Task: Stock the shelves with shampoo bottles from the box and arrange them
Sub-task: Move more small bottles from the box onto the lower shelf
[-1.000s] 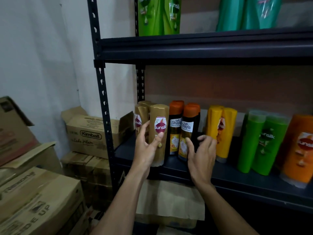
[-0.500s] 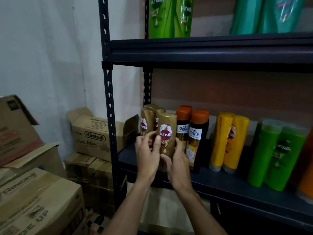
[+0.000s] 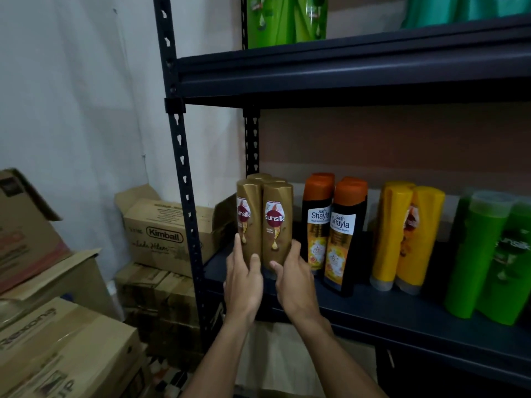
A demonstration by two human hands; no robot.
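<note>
The left hand (image 3: 243, 282) grips the lower part of a glossy gold plastic Sunsilk shampoo bottle (image 3: 247, 225). The right hand (image 3: 296, 282) grips its upright twin (image 3: 277, 225), touching alongside, at the dark metal shelf (image 3: 388, 317)'s left end. The hands hide both bases.

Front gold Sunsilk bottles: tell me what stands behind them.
More gold caps show behind the front gold bottles; their bodies and exact count are hidden.
</note>
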